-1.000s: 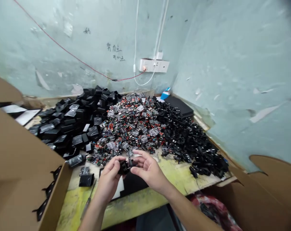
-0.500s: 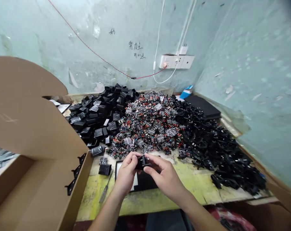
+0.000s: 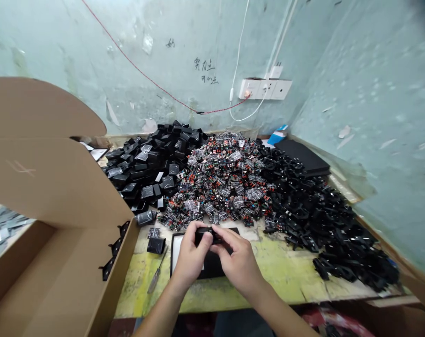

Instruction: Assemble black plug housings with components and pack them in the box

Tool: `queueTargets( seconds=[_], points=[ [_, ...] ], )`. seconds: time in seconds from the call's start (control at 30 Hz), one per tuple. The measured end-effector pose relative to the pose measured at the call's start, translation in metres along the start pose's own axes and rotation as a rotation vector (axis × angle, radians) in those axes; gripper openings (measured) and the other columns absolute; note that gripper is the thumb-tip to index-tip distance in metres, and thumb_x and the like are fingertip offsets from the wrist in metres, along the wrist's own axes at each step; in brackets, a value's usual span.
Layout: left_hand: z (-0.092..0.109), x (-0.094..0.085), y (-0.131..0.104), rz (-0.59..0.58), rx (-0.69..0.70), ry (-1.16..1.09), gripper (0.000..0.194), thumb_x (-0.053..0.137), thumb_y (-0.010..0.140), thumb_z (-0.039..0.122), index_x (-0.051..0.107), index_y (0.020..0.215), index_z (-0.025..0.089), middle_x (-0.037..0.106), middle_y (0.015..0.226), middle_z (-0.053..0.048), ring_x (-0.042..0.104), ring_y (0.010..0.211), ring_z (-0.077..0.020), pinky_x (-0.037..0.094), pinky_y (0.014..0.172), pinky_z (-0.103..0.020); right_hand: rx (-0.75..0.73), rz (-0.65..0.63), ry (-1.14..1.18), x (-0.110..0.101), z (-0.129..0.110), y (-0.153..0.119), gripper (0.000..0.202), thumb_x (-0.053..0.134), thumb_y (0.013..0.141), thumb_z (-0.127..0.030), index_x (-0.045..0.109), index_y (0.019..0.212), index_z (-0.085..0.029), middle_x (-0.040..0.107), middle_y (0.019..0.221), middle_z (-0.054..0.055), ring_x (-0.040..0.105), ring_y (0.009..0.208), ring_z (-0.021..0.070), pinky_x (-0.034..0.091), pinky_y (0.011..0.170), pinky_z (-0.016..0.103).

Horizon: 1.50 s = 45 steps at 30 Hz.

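Between my two hands is a small black plastic part [image 3: 209, 230], gripped from both sides and partly hidden by my fingers. My left hand [image 3: 193, 250] pinches its left side, the thumb lying across the front. My right hand [image 3: 238, 255] holds the right side between thumb and fingers. Beneath them lies a black tray [image 3: 214, 269] with a white sheet [image 3: 177, 248] showing at its left. Left of the tray are a screwdriver [image 3: 157, 271], a black plastic housing [image 3: 156, 245] and a small circuit board [image 3: 153, 232].
Behind my hands rises a heap of circuit boards [image 3: 226, 173], with black housings [image 3: 142, 164] piled to its left and black plastic parts [image 3: 314, 210] to its right. An open cardboard box [image 3: 124, 262] stands at the left, several black parts along its inner wall.
The black part has turned in my fingers, and my left thumb now covers more of its front. The whole view has shifted slightly.
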<state>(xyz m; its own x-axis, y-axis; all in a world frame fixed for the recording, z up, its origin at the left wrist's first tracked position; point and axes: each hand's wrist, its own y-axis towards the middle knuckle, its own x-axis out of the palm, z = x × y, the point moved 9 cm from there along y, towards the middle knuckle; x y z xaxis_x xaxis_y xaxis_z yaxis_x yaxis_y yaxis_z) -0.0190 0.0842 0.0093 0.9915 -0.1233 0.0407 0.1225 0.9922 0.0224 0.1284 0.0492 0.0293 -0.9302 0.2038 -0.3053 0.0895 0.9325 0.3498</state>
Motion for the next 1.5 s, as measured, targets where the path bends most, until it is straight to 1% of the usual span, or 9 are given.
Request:
queueTargets(
  seconds=[0.13, 0.43, 0.6, 0.73, 0.97, 1.07, 1.17, 1.3, 1.5],
  points=[
    [0.008, -0.003, -0.002, 0.084, 0.057, 0.131, 0.025, 0.08, 0.087, 0.041, 0.066, 0.097, 0.022, 0.062, 0.084, 0.0, 0.054, 0.079, -0.0193, 0.04, 0.073, -0.028, -0.028, 0.059, 0.015, 0.006, 0.002, -0.005, 0.042, 0.062, 0.096, -0.018, 0.076, 0.134, -0.029, 0.079, 0.127, 0.009, 0.076, 0.116, 0.03, 0.064, 0.102, 0.05],
    [0.014, -0.01, -0.003, 0.224, 0.099, 0.095, 0.018, 0.082, 0.082, 0.033, 0.069, 0.089, 0.021, 0.064, 0.082, -0.001, 0.057, 0.08, -0.02, 0.042, 0.074, -0.029, -0.006, 0.11, 0.037, 0.01, -0.002, -0.006, 0.043, 0.062, 0.094, -0.019, 0.077, 0.132, -0.03, 0.08, 0.124, 0.009, 0.078, 0.109, 0.0304, 0.065, 0.101, 0.052],
    [-0.016, -0.003, 0.003, 0.241, -0.179, -0.229, 0.037, 0.083, 0.08, 0.05, 0.066, 0.081, 0.018, 0.062, 0.073, 0.001, 0.052, 0.061, -0.013, 0.04, 0.058, -0.025, 0.131, 0.037, 0.132, 0.019, 0.018, -0.002, 0.049, 0.071, 0.094, -0.032, 0.07, 0.142, -0.025, 0.08, 0.123, 0.012, 0.08, 0.102, 0.0299, 0.07, 0.09, 0.047],
    [-0.033, 0.005, 0.002, 0.219, -0.401, -0.52, 0.052, 0.083, 0.078, 0.065, 0.068, 0.083, 0.015, 0.067, 0.074, -0.002, 0.059, 0.059, -0.0128, 0.044, 0.053, -0.024, 0.042, -0.01, 0.066, 0.023, 0.012, -0.002, 0.049, 0.08, 0.088, -0.03, 0.074, 0.137, -0.029, 0.073, 0.14, 0.011, 0.071, 0.125, 0.0328, 0.062, 0.107, 0.054],
    [-0.037, 0.001, -0.008, 0.082, -0.552, -0.406, 0.069, 0.066, 0.085, 0.079, 0.075, 0.094, 0.011, 0.073, 0.072, -0.011, 0.068, 0.053, -0.0206, 0.045, 0.046, -0.027, -0.029, -0.051, -0.039, 0.023, 0.003, -0.002, 0.07, 0.085, 0.08, -0.023, 0.065, 0.147, -0.03, 0.069, 0.143, 0.01, 0.07, 0.127, 0.0333, 0.058, 0.111, 0.053],
    [-0.024, -0.008, -0.001, 0.114, -0.429, -0.297, 0.071, 0.065, 0.084, 0.081, 0.077, 0.099, 0.012, 0.077, 0.086, -0.013, 0.072, 0.072, -0.0243, 0.05, 0.059, -0.03, -0.061, -0.041, -0.045, 0.021, -0.004, 0.002, 0.063, 0.082, 0.083, -0.023, 0.066, 0.144, -0.029, 0.073, 0.134, 0.009, 0.072, 0.119, 0.0299, 0.06, 0.106, 0.048],
    [-0.003, -0.021, 0.005, 0.246, -0.189, -0.189, 0.054, 0.075, 0.083, 0.068, 0.078, 0.098, 0.016, 0.077, 0.098, -0.009, 0.068, 0.092, -0.0231, 0.05, 0.078, -0.029, -0.112, -0.068, -0.034, 0.023, -0.013, 0.003, 0.06, 0.081, 0.084, -0.024, 0.066, 0.143, -0.028, 0.073, 0.129, 0.009, 0.071, 0.116, 0.0281, 0.06, 0.104, 0.044],
    [-0.008, -0.012, 0.003, 0.261, -0.175, -0.243, 0.042, 0.074, 0.083, 0.057, 0.064, 0.072, 0.017, 0.058, 0.071, 0.0, 0.052, 0.071, -0.0155, 0.041, 0.068, -0.027, -0.163, -0.115, -0.065, 0.028, -0.017, -0.003, 0.06, 0.078, 0.083, -0.019, 0.067, 0.142, -0.029, 0.072, 0.126, 0.007, 0.069, 0.113, 0.0276, 0.058, 0.103, 0.043],
    [-0.013, -0.016, 0.0, 0.315, -0.145, -0.275, 0.047, 0.075, 0.082, 0.058, 0.054, 0.066, 0.019, 0.048, 0.067, 0.004, 0.042, 0.066, -0.0122, 0.036, 0.063, -0.026, -0.136, -0.149, -0.028, 0.03, -0.012, -0.003, 0.062, 0.077, 0.081, -0.018, 0.069, 0.14, -0.032, 0.072, 0.115, 0.004, 0.067, 0.095, 0.0234, 0.06, 0.086, 0.036]
  ],
)
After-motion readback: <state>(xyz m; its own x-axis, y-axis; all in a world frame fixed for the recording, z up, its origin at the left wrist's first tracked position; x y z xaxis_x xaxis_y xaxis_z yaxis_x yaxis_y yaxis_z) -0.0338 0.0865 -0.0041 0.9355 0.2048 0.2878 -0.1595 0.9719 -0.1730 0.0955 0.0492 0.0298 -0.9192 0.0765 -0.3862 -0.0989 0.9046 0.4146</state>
